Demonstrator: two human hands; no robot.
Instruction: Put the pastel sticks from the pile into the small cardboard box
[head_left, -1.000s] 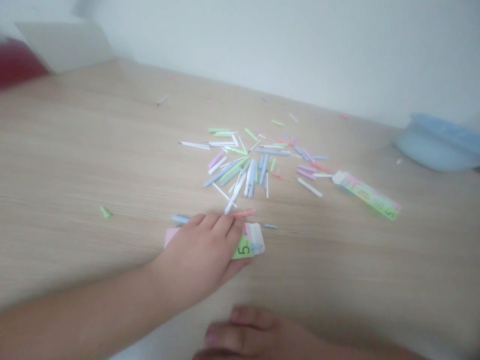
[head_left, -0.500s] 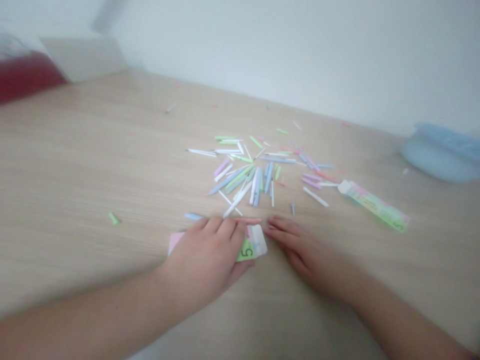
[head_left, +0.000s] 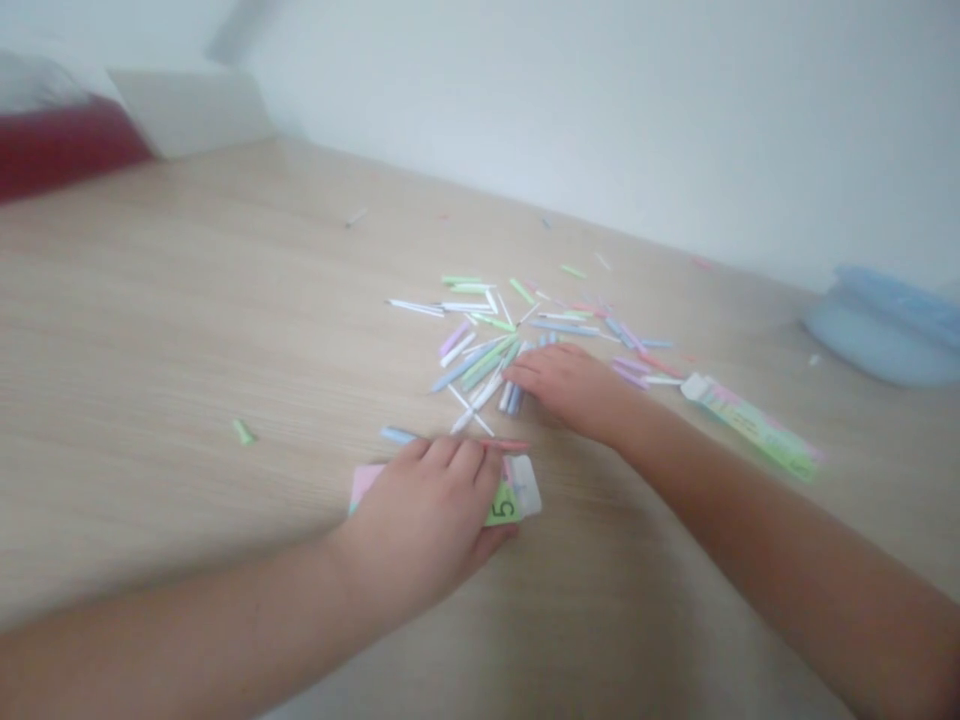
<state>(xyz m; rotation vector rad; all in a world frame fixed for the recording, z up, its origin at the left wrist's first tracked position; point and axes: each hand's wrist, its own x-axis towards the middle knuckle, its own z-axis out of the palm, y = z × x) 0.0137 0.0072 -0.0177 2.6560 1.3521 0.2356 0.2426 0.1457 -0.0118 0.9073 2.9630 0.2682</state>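
Pressing down on the table [head_left: 187, 330], the left grip [head_left: 435, 510] clasps a small numbered packet [head_left: 516, 495], fingers over its far edge; the right grip [head_left: 574, 385] lies open, fingertips touching the scattered pastel sticks [head_left: 480, 357] just beyond the packet.

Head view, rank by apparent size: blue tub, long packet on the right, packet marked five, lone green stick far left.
1. blue tub, partly out of frame
2. long packet
3. packet marked five, mostly under the left hand, so its rank is unsure
4. green stick
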